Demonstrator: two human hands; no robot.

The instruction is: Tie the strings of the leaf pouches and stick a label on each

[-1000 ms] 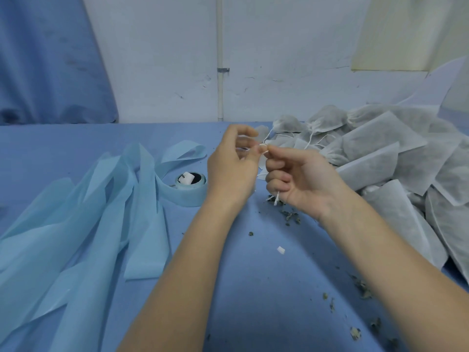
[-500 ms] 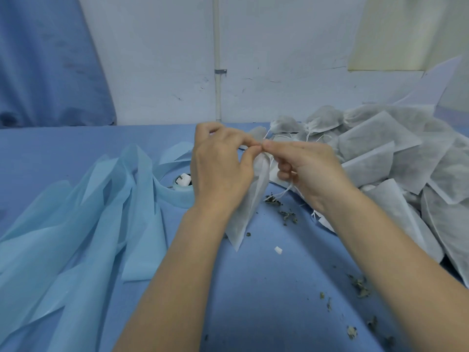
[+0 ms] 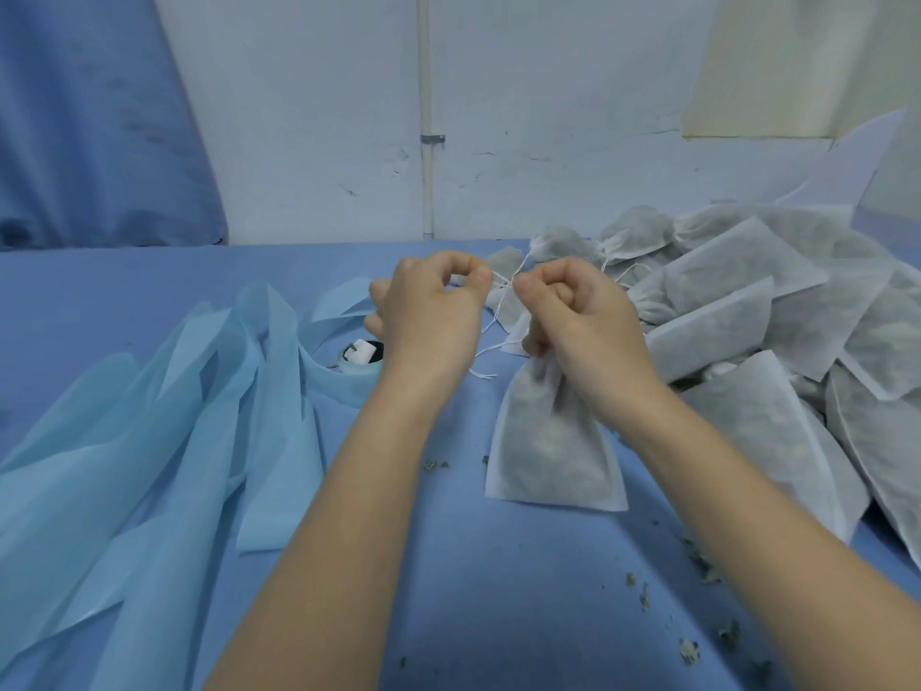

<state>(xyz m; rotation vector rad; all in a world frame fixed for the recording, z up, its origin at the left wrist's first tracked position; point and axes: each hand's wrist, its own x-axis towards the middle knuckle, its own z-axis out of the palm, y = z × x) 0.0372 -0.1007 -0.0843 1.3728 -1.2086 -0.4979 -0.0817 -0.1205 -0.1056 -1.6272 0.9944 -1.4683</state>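
- Just below the right hand (image 3: 583,331) hangs a grey-white nonwoven leaf pouch (image 3: 550,451), its gathered neck gripped by the curled fingers, bottom edge on the blue table (image 3: 498,591).
- Left hand (image 3: 428,311) pinches the thin white string (image 3: 503,281) stretched between both hands.
- More pouches (image 3: 747,311) lie piled on the right.

The place looks like a small hand-packing workshop rather than a home or a shop. A work table (image 3: 149,281) covered in plain blue cloth runs up to a bare, scuffed white wall (image 3: 309,117) with a thin pipe (image 3: 426,92) clipped to it. A large heap of identical white non-woven pouches (image 3: 777,311) is piled on the right side of the table. Long strips of light blue backing paper (image 3: 149,441) lie in a tangle on the left, beside a label roll (image 3: 361,359). Crumbs of dried leaf (image 3: 697,566) are scattered over the cloth.
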